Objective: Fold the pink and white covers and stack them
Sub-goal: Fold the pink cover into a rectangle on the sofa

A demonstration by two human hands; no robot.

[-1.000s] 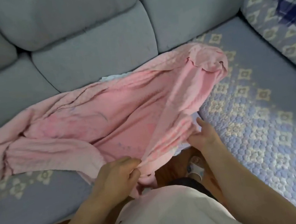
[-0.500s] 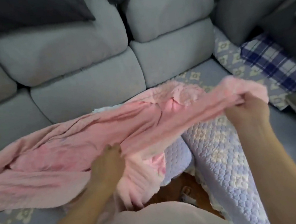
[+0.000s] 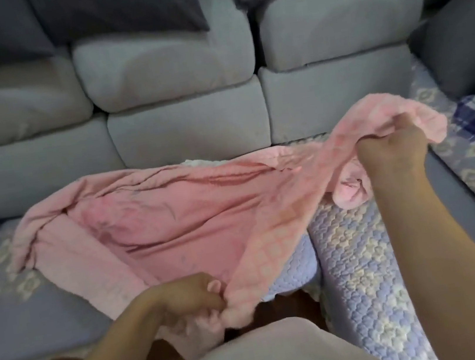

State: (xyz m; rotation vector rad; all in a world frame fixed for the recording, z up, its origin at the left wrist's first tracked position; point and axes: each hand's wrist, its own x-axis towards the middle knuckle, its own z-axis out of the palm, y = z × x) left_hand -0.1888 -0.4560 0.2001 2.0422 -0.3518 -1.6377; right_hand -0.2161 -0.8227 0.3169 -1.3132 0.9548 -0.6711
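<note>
Pink cloth, near edge: the left hand (image 3: pixel 192 297) is closed tight on a bunched corner of the pink cover (image 3: pixel 174 220) at the front lip of the sofa seat (image 3: pixel 35 318).
Span between the hands: a quilted hem runs taut from that fist up and to the right, raised off the patterned seat pad (image 3: pixel 363 269).
Far corner: the right hand (image 3: pixel 392 150) pinches the other end of the hem, fingers curled shut on the fabric, with a loose lump of cover hanging just below it.
Rest of the cover: it lies rumpled across the seat, its left end twisted and rolled against the grey back cushions (image 3: pixel 188 128).
White cover: only a sliver of white cloth (image 3: pixel 193 163) peeks out behind the pink one; whether it is the white cover cannot be told.
Step in hand: probably straightening one edge before the first fold.
Doing it well: keep both corners pinched, hold the hem evenly taut, shake out the twisted left end, then lay the cover flat so the edges meet squarely.
</note>
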